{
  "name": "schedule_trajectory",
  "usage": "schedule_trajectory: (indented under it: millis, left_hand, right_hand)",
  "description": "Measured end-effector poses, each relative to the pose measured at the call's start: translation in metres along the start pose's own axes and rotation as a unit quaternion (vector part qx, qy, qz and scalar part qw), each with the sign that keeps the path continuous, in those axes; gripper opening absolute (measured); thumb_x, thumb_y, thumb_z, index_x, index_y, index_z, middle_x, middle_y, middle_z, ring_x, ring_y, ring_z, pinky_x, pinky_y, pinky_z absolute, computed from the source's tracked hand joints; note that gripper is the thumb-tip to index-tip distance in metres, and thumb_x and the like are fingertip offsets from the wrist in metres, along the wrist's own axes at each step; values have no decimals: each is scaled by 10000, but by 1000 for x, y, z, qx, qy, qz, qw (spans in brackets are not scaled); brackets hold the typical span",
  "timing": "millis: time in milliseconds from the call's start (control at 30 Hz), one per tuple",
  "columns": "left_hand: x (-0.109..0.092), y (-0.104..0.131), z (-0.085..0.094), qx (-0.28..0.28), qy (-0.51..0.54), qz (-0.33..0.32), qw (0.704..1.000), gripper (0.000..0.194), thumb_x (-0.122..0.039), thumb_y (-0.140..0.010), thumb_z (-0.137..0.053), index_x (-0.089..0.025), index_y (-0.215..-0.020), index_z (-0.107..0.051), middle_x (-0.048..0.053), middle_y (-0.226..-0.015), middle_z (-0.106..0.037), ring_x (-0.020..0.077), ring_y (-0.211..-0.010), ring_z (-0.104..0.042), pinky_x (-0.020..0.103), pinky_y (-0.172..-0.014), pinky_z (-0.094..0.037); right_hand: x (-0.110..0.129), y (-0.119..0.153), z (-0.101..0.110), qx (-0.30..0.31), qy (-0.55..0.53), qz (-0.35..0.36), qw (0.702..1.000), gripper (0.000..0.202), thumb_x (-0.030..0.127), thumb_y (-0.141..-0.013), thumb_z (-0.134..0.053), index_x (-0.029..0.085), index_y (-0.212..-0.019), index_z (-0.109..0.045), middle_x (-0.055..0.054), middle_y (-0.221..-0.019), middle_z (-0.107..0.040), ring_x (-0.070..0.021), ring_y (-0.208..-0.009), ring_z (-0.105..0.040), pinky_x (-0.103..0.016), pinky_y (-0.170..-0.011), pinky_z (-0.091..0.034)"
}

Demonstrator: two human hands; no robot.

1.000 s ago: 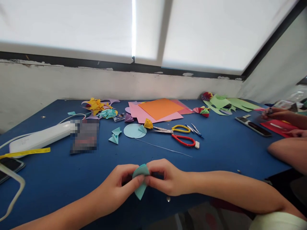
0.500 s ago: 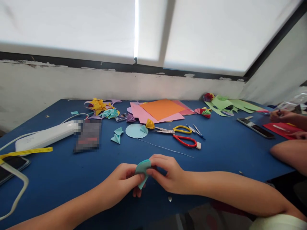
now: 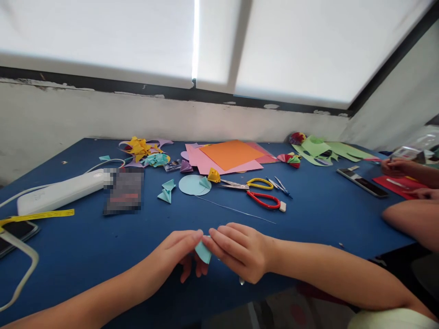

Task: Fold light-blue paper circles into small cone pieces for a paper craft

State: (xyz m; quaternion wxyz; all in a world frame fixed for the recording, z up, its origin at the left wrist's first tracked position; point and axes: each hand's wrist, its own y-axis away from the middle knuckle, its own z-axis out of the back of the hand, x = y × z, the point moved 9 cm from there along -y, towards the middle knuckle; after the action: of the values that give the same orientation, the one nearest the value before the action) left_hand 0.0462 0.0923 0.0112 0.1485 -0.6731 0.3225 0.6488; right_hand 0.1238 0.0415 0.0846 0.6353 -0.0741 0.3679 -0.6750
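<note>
Between my two hands is a small folded piece of light blue paper (image 3: 203,252), its rounded edge turned downward. My left hand (image 3: 183,250) pinches it at the top with thumb and fingers. My right hand (image 3: 236,251) presses on its upper right side, fingers together and covering part of it. Farther back on the table lie flat light blue paper circles (image 3: 192,185) and folded light blue paper pieces (image 3: 167,192). A folded yellow paper piece (image 3: 213,175) sits beside the circles. Scissors (image 3: 252,187) with red and yellow handles rest to the right of them.
Pink and orange paper sheets (image 3: 233,155) lie at the back of the blue table (image 3: 137,246). A white power strip (image 3: 65,189) with cables is on the left. A needle-like thread (image 3: 236,210), an eraser (image 3: 282,206) and a phone (image 3: 362,182) lie rightward. Another person's hands (image 3: 394,167) are far right.
The light blue paper has been turned, its rounded edge going from top to bottom. My right hand's fingers have closed over its side, and my left thumb has moved up to its top.
</note>
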Motion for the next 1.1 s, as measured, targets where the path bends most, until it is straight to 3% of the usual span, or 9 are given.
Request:
schedule_trajectory:
  millis: [100, 167, 300, 400, 500, 633, 800, 1100]
  left_hand:
    - [-4, 4, 3, -28, -59, -7, 998, 410, -513, -862, -446, -129, -779, -562, 4, -613, -541, 109, -547, -470, 193, -451, -337]
    - [-8, 7, 4, -39, -97, -10, 994, 411, -500, -889, -410, -133, -777, -559, -3, -623, -531, 101, -551, -439, 197, -472, -325]
    - [-16, 10, 3, -39, -159, -17, 986, 384, -444, -918, -402, -142, -731, -549, -16, -642, -518, 92, -575, -412, 199, -516, -313]
    - [-14, 9, 2, -34, -160, -10, 987, 379, -443, -916, -409, -146, -717, -535, -27, -637, -509, 81, -548, -383, 200, -504, -289]
    - [-7, 4, 0, -28, -131, 2, 991, 354, -468, -886, -454, -146, -773, -548, -34, -618, -509, 78, -522, -364, 204, -484, -264]
    - [1, 3, -3, -22, -128, 14, 991, 396, -495, -879, -436, -145, -724, -538, -30, -557, -491, 97, -526, -417, 213, -496, -279]
    - [6, 7, -7, 16, -162, 28, 986, 396, -498, -862, -465, -154, -675, -521, -42, -550, -439, 93, -505, -384, 216, -488, -276]
    - [12, 8, -17, 60, -89, 54, 993, 434, -535, -856, -459, -152, -659, -510, -63, -472, -377, 74, -444, -322, 211, -438, -204]
  right_hand:
    - [-4, -1, -3, 9, -41, -34, 999, 277, 122, -878, -459, -14, -1103, -547, -163, -944, -637, -216, -838, -608, -327, -654, -517]
    - [-16, 1, -3, -7, -119, -118, 986, 287, 162, -892, -455, 19, -1133, -515, -148, -933, -630, -190, -832, -592, -316, -678, -507]
    - [-41, 15, -25, 37, -295, -332, 895, 159, 222, -900, -471, 112, -950, -574, -47, -748, -600, -106, -648, -526, -211, -593, -446]
    - [-45, 23, -37, 60, -370, -413, 830, 183, 274, -894, -494, 145, -797, -581, 3, -658, -559, -77, -570, -470, -177, -537, -390]
    - [-49, 29, -42, 51, -418, -464, 779, 220, 305, -899, -484, 145, -786, -585, 3, -678, -574, -75, -594, -485, -171, -556, -390]
    - [-50, 33, -47, 60, -458, -476, 748, 255, 337, -903, -474, 137, -791, -584, 7, -679, -553, -75, -604, -468, -173, -560, -377]
    - [-29, 31, -64, 158, -546, -406, 716, 415, 413, -933, -390, 136, -654, -523, 40, -553, -431, -57, -511, -376, -173, -486, -304]
    - [-28, 29, -60, 142, -551, -391, 724, 472, 474, -932, -351, 136, -630, -482, 41, -558, -395, -55, -514, -358, -173, -491, -304]
